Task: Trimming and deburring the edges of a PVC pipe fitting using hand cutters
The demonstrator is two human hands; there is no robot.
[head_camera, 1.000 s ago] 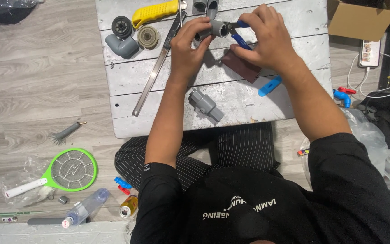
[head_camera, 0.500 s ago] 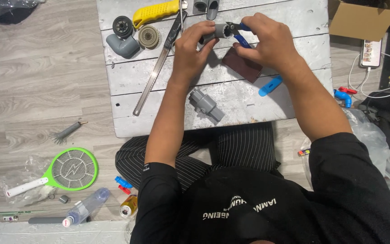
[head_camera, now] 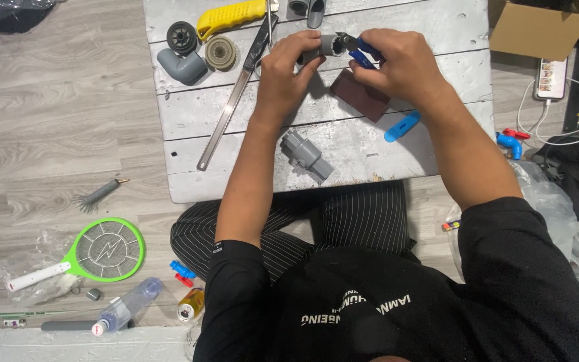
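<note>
**Both hands on a grey pipe piece over the counter**

The left hand (head_camera: 288,72) is curled around a short grey pipe piece (head_camera: 325,45), fingers closed on it and holding it just above the far part of the white plank counter (head_camera: 397,20). The right hand (head_camera: 402,66) is closed on a pair of blue-handled pliers (head_camera: 362,51) — the tip of the tool meets the end of the pipe piece, though the exact contact is too small to make out.

Just beneath the right hand lies a dark brown rectangular pad (head_camera: 359,95), flat on the counter, and near it to the right a small blue plastic part (head_camera: 402,127). Closer to the person, near the counter's front edge, sits a grey pipe coupling (head_camera: 306,154) on its side. To the left of the hands a long saw (head_camera: 236,94) with a yellow handle (head_camera: 230,16) lies at a slant — beside it are a grey elbow fitting (head_camera: 182,66), a black round part (head_camera: 182,36) and a tan round part (head_camera: 221,52).

On the wooden floor to the left are a green racket-shaped bug zapper (head_camera: 95,253), a small wire brush (head_camera: 98,196) and a plastic bottle (head_camera: 129,306). A cardboard box (head_camera: 541,28) stands at the upper right.
</note>
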